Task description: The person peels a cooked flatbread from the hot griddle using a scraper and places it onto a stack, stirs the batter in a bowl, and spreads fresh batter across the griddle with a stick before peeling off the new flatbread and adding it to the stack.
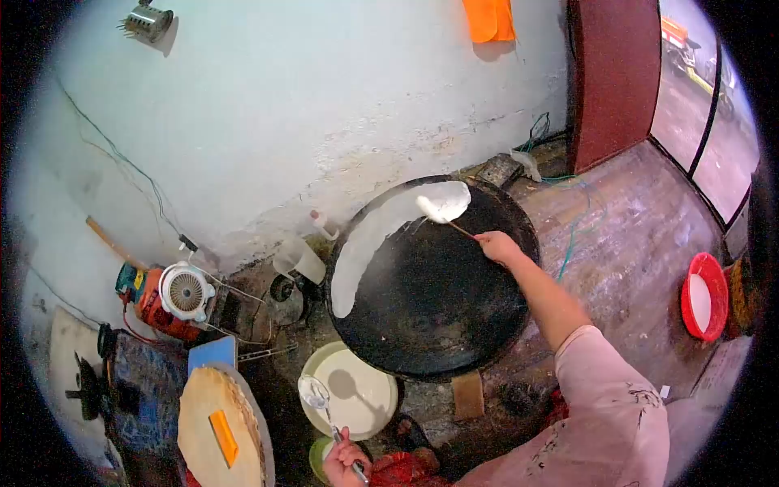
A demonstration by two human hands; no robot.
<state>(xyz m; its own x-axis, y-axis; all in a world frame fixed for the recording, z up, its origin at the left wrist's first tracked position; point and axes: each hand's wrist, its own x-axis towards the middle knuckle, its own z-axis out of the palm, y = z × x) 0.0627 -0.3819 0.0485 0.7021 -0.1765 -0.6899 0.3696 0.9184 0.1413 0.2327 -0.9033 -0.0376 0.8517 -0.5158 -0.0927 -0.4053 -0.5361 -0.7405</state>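
Observation:
My right hand (499,247) is closed around the thin handle of a batter spreader (438,209), whose head is coated in white batter. The spreader rests over the far side of a large round black griddle (438,300). A curved band of white batter (361,252) runs along the griddle's far and left rim. My left hand (347,461) grips a metal ladle (315,393) by its handle. The ladle's bowl is over the left rim of a basin (392,390) of pale batter, and its shadow falls on the batter.
A stack of thin round sheets (199,398) with an orange flat piece (223,438) stands at lower left. Left of the griddle are a blower (185,290) and a plastic jug (302,258). A red basin (704,296) sits on the floor at right. Green wires (572,235) cross the floor.

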